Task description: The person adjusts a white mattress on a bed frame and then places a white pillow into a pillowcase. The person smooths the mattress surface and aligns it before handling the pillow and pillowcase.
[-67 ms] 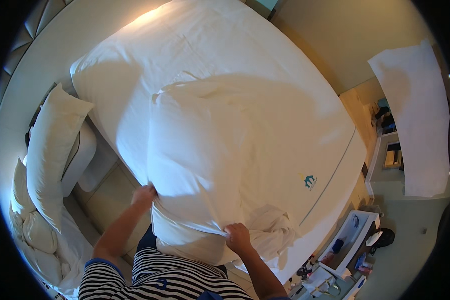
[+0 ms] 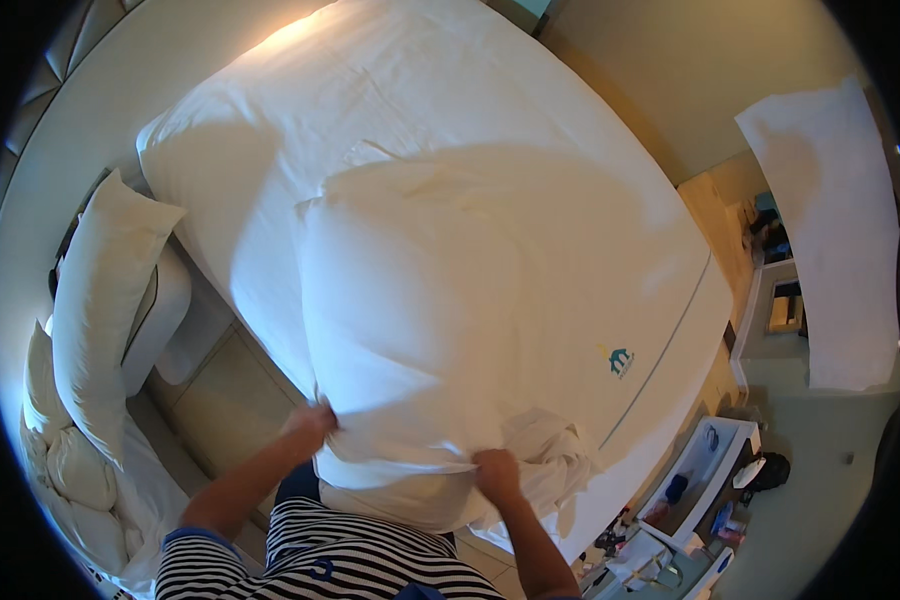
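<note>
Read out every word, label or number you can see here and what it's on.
No text reads clearly.
White bedding: tiny lettering under a teal-and-yellow emblem, too small to read.
Striped shirt: a blue mark, too unclear to call lettering.

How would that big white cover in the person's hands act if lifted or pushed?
The white cover would probably flop, since it creases and drapes between the left hand and right hand. Its puffy bulge hints at soft filling or trapped air, so it may squash when pushed. It seems unlikely to roll, as it lies spread over the bed.
</note>
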The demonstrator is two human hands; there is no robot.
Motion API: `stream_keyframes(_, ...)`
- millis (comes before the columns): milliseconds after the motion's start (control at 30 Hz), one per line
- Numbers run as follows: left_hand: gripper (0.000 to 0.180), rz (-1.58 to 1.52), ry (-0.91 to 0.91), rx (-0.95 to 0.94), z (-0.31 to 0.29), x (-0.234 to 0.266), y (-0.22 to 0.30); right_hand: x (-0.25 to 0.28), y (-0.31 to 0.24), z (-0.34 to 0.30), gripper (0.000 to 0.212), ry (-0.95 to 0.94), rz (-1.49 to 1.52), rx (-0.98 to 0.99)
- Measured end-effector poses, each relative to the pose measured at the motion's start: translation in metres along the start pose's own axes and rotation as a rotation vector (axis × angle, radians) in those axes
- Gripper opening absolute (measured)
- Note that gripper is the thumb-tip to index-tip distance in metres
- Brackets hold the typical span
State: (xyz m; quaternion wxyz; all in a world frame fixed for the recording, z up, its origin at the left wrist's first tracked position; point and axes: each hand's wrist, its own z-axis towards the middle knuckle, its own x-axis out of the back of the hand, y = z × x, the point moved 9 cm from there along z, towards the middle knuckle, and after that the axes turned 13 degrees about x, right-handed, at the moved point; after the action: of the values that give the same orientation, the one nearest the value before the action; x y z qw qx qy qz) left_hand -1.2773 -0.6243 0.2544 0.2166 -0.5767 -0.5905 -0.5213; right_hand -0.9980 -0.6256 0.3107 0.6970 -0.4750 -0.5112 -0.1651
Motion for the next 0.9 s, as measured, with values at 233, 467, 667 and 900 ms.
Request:
stream_keyframes(233,0.017,-0.068,-0.036,-0.003,-0.016,0.028,0.042,0.000,0.046,0.023,0.007,0.042,-0.078,-0.052)
stream_keyframes(467,0.031,-0.162,0.468,0.024,0.038,0.108,0.087,0.018,0.038,0.046,0.034,0.246,-0.018,-0.085)
stream_keyframes(667,0.022,-0.260,0.329,-0.001,0.094,0.088,0.138,0.018,0.070,0.072,0.050,0.296,-0.147,-0.101)
stream_keyframes(900,0.009,-0.272,0.100,-0.416,0.023,0.045,0.210,-0.030,0.134,0.065,0.022,0.045,-0.166,-0.229)
